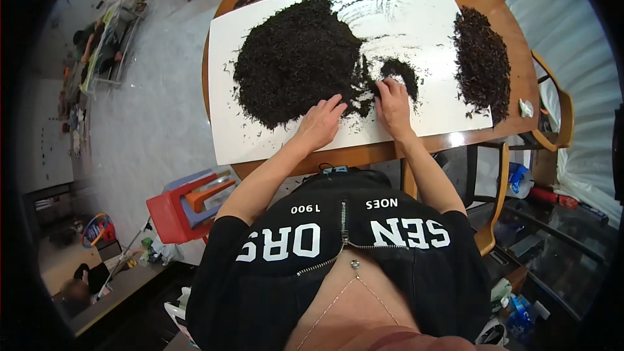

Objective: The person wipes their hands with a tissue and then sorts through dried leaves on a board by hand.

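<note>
A large heap of dark, dry, leaf-like shreds [292, 58] covers the left part of a white board [429, 19]. My left hand [322, 122] rests at the heap's lower right edge, its fingers bent and slightly apart, touching the shreds. To its right, my right hand [394, 109] has its fingertips on a small scattered patch of the same shreds [402, 73]. Its fingers are close together, and what lies under the tips is too small to make out. A thin trail of shreds lies between the two hands.
The board lies on a wooden table [513, 19]. A second dark pile [482, 62] covers its right edge, near a crumpled white scrap [525, 108]. Wooden chairs [499, 201] stand at the right, red and blue stools [170, 211] at the lower left. Another person [81, 286] is at far lower left.
</note>
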The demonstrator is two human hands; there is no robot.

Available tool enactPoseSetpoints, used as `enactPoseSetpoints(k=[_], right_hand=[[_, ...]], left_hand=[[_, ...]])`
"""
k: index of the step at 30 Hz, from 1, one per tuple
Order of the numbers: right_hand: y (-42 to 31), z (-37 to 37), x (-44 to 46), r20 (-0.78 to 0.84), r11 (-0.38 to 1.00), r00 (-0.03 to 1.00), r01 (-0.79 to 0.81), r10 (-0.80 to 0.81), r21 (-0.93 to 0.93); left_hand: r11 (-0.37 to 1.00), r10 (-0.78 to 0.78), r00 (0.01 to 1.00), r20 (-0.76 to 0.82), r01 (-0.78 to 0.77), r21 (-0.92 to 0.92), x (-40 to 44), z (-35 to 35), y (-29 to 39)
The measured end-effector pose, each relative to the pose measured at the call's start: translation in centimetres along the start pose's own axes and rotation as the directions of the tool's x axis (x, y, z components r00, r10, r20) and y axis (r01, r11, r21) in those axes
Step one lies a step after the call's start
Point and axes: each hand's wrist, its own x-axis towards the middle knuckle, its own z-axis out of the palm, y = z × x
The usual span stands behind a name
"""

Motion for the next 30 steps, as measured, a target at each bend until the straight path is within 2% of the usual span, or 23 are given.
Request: enactPoseSetpoints(k=[3,7,8,12,15,17,20,23,27,28,30], right_hand=[[0.4,0.8,1.2,-0.023,0.998,1.000,0.011,-0.012,-0.059],[3.6,1.6,0.1,0.161,0.997,0.986,0.059,-0.051,-0.044],[3.8,1.3,0.1,0.161,0.998,0.986,0.053,-0.045,-0.046],[4.9,-0.3,-0.1,0.206,0.995,0.978,0.021,-0.040,0.097],[5.8,-0.7,0.1,0.224,0.994,0.975,-0.031,0.006,0.108],[6.6,-0.7,0.9,0.148,0.991,0.985,-0.106,0.092,0.087],[7.6,0.1,3.1,0.060,0.989,0.992,-0.120,0.114,0.092],[7.5,0.6,5.0,-0.003,0.992,0.992,-0.123,0.123,0.000],[7.2,1.8,5.7,0.194,0.999,0.980,-0.030,0.034,-0.027],[7.1,1.8,5.6,0.197,0.999,0.980,-0.028,0.032,-0.023],[7.5,1.0,4.7,0.286,0.998,0.956,0.060,-0.059,0.006]], left_hand=[[0.997,0.025,0.999,0.039,-0.028,0.067,1.0,-0.3,0.3],[0.984,-0.016,0.999,0.029,0.011,0.178,0.4,0.4,-0.9],[0.985,-0.012,0.999,0.033,0.006,0.175,0.3,0.3,-1.1],[0.977,-0.047,0.998,0.029,0.040,0.209,-0.3,0.1,-1.7],[0.982,-0.046,0.999,0.016,0.042,0.183,-0.1,0.3,-1.5],[0.984,-0.058,0.998,0.000,0.057,0.166,-0.5,0.2,-1.6],[0.993,-0.026,0.999,-0.042,0.031,0.117,-0.4,0.6,-1.3],[0.997,0.025,0.996,-0.090,-0.019,0.071,0.1,0.9,-0.7],[0.998,0.046,0.996,-0.081,-0.041,0.056,0.4,0.6,-0.1],[0.998,0.041,0.996,-0.080,-0.036,0.058,0.2,0.5,-0.3],[0.999,0.016,0.996,-0.092,-0.012,0.046,-0.3,0.4,-0.7]])
